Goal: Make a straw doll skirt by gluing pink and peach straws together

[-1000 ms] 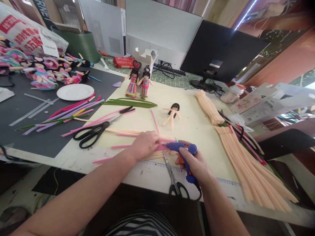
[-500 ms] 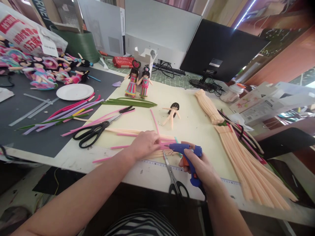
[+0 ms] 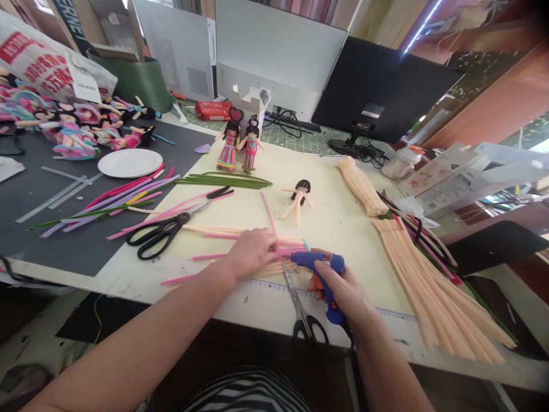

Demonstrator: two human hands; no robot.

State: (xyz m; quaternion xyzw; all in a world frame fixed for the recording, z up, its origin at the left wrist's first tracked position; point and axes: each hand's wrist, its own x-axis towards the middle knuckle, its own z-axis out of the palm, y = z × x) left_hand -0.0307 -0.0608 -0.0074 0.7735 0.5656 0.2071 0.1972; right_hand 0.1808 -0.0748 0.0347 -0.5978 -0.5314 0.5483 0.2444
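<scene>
My right hand (image 3: 337,286) grips a blue glue gun (image 3: 315,262) with an orange trigger, its nozzle pointing left. The tip is at or just beside the fingertips of my left hand (image 3: 256,250), which is closed in a pinch on a pink pipe cleaner (image 3: 285,253). Fingers partly hide that spot. Other pink and peach pipe cleaners (image 3: 210,256) lie under and around my left hand. Below the nozzle, small scissors (image 3: 295,292) with black handles hang partly over the table edge. Beyond my hands lies a doll figure (image 3: 300,197) with black hair and a bare peach body.
Large black-handled scissors (image 3: 167,229) lie at left, by mixed coloured pipe cleaners (image 3: 115,197) and a white plate (image 3: 130,163). Two dressed dolls (image 3: 240,146) stand behind green pipe cleaners (image 3: 227,181). Peach bundles (image 3: 412,274) lie right; a ruler (image 3: 266,285) runs along the front.
My right hand has moved the glue gun slightly left, bringing its nozzle closer to my left fingertips. My left hand stays in the same place.
</scene>
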